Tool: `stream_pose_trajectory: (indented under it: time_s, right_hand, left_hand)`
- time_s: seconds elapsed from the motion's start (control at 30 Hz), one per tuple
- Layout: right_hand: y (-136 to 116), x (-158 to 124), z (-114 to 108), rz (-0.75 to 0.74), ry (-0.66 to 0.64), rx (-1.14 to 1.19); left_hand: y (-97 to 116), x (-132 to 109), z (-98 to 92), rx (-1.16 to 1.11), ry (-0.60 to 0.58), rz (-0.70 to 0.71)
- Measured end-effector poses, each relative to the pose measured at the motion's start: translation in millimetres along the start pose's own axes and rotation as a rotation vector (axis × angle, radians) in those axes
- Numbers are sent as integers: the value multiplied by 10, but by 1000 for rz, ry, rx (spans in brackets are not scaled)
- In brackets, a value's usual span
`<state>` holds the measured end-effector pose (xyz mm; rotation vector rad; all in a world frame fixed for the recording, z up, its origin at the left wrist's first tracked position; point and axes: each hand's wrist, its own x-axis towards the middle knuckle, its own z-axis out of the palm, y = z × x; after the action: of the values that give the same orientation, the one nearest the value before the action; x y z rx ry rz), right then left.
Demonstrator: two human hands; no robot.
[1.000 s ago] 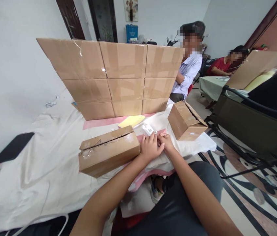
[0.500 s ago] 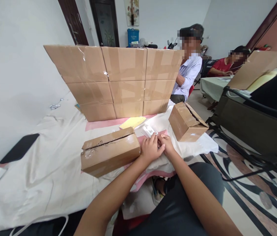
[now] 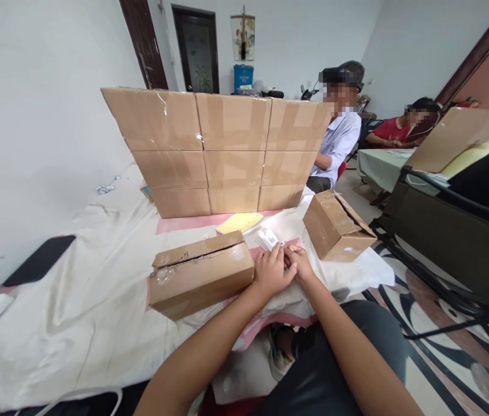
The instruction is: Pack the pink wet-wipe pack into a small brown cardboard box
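My left hand (image 3: 271, 270) rests at the right end of a long brown cardboard box (image 3: 203, 277), with its fingers bent forward and down. Close against it, my right hand (image 3: 300, 261) is closed in a pinch. The fingertips of both hands meet over something small that they hide, so I cannot make it out. Just beyond the fingertips lies a small white box (image 3: 267, 238) with printing on it. A yellow sheet (image 3: 239, 223) lies behind that, near the foot of the cardboard wall.
A wall of stacked cardboard compartments (image 3: 233, 153) stands across the back of the cloth-covered table (image 3: 110, 277). An open-topped carton (image 3: 335, 228) sits at right. A dark phone-like slab (image 3: 40, 260) lies far left. Two people sit beyond, one in a pale shirt (image 3: 343, 138).
The view has tilted up and shifted slightly left, so everything appears lower and further right. Both hands stay together in nearly the same pose beside the white box.
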<state>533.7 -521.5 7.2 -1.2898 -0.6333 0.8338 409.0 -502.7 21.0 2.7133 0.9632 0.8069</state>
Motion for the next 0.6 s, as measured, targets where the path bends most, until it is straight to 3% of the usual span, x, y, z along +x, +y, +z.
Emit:
stream_pose_trajectory:
  time_s: [0.27, 0.6]
  right_hand:
    - [26, -38, -59, -75, -46, -47]
    - [183, -8, -75, -190, -6, -76]
  left_hand:
    - [4, -12, 19, -31, 31, 5]
    - [-16, -19, 80, -27, 34, 23]
